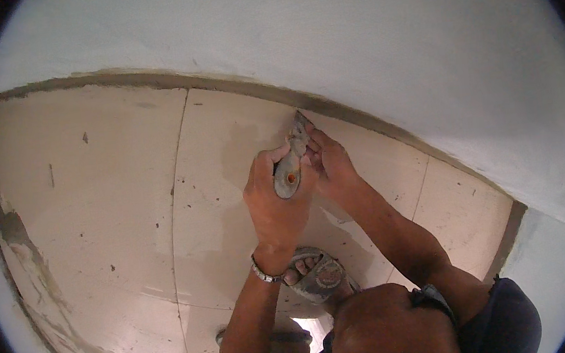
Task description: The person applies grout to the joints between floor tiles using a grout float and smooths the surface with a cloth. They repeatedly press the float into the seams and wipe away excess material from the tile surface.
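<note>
A putty knife [287, 179], grey and smeared, with an orange-rimmed hole in its handle end, points away from me toward the foot of the wall. My left hand [273, 201] is closed around its handle, the thumb lying along the side. My right hand [331, 165] is closed at the neck and blade, its fingertips pressed against the metal. The blade tip is close to the grey-brown strip [330, 108] that runs along the bottom of the wall. Whether the tip touches the floor or the strip I cannot tell.
Beige floor tiles [111, 193] with dark specks and joints spread below me. A pale wall [377, 24] rises ahead and curves round to the right corner. My sandalled foot [316, 275] stands just behind my hands. Grey smears [36, 268] mark the floor at left.
</note>
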Tool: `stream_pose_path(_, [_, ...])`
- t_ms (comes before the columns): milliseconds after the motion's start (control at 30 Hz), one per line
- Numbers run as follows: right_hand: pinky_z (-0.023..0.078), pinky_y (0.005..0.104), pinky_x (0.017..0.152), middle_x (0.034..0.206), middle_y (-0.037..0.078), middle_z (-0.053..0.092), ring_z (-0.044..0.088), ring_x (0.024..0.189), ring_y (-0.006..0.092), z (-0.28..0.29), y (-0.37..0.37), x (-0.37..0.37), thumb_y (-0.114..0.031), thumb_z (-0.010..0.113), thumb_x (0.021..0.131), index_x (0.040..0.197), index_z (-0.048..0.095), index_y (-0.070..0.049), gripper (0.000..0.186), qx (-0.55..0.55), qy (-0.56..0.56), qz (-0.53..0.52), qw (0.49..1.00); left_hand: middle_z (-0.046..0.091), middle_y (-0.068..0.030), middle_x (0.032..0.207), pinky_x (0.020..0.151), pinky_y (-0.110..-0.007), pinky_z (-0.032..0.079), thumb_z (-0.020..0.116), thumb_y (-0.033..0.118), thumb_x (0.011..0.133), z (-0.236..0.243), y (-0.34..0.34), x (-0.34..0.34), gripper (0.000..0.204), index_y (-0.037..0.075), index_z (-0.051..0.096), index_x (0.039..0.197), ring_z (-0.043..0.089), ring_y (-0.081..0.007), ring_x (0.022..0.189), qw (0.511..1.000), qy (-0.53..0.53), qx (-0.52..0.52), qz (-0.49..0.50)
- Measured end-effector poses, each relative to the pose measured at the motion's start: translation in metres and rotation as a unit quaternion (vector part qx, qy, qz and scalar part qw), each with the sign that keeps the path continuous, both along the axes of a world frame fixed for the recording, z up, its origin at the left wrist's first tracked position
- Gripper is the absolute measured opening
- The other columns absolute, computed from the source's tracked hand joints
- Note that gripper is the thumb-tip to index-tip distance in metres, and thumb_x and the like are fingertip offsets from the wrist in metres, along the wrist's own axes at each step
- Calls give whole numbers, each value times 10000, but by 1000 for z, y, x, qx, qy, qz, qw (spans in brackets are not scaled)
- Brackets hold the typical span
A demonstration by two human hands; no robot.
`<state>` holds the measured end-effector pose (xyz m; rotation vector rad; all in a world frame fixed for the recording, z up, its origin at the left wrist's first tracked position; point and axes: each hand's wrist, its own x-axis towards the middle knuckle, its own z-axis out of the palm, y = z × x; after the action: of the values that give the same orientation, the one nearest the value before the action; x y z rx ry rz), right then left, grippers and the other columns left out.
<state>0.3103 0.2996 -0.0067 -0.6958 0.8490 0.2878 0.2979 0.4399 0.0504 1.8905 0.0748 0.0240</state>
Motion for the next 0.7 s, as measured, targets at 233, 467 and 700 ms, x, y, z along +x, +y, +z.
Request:
stream_pose_path(233, [566, 391, 877, 1097, 97, 639, 628, 1029, 229, -7, 46, 29, -265, 588, 1033, 1218, 594, -34, 296, -5, -43, 14, 999, 663, -75, 909, 734, -298, 521, 766, 83, 853, 6, 31, 11, 252, 7, 657, 1067, 620, -152, 803, 998, 2, 20, 64])
stream_pose_path(467, [597, 371, 860, 1171, 112, 644, 663, 1034, 218, -18, 33, 28, -216, 638, 1002, 1242, 590, -25, 310, -5, -11, -22, 1000, 695, -74, 924, 747, -269, 519, 753, 102, 872, 9, 23, 23, 232, 8, 669, 1067, 610, -102, 826, 999, 30, 5, 41])
stream_pose_path(700, [624, 394, 934, 1179, 142, 623, 658, 1076, 268, 0, 16, 11, -187, 605, 1014, 1294, 532, 33, 364, -13, -42, -27, 999, 695, -74, 906, 772, -279, 521, 754, 118, 875, 13, 4, 9, 242, 1, 668, 1069, 606, -105, 840, 1000, 7, 12, 26])
